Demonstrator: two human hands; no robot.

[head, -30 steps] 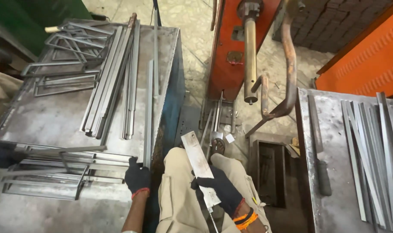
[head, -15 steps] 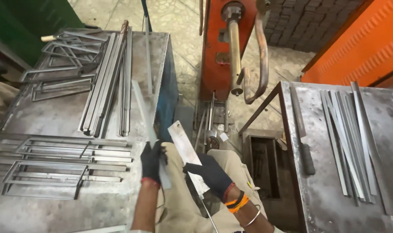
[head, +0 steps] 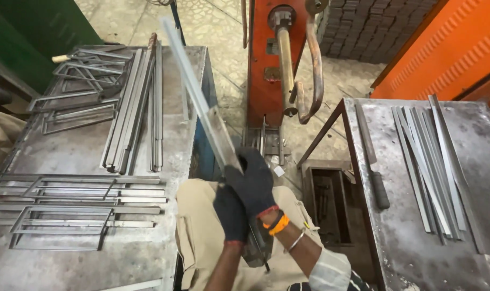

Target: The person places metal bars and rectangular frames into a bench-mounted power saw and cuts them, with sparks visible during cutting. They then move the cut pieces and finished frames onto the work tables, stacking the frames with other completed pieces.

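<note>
Both of my hands wear dark gloves and meet over my lap. My right hand (head: pixel 254 182) grips the lower end of a flat metal plate (head: pixel 219 134). A long thin metal strip (head: pixel 181 66) lies against this plate and slants up and left over the edge of the left table (head: pixel 132 258). My left hand (head: pixel 230 214) sits just below the right one, closed around the lower ends of the same pieces. An orange band and a metal bangle (head: pixel 294 242) are on my right wrist.
The left table holds a bundle of long strips (head: pixel 131 108) and several welded rectangular frames (head: pixel 67 210). A red welding machine (head: pixel 280 59) stands ahead. The right table (head: pixel 412 253) carries strips (head: pixel 431 161) and a black-handled tool (head: pixel 373 161). A metal box (head: pixel 326 199) sits on the floor.
My left hand left the left table's edge with a long strip and joined the right hand. The plate and strip are now held together, raised and pointing up-left.
</note>
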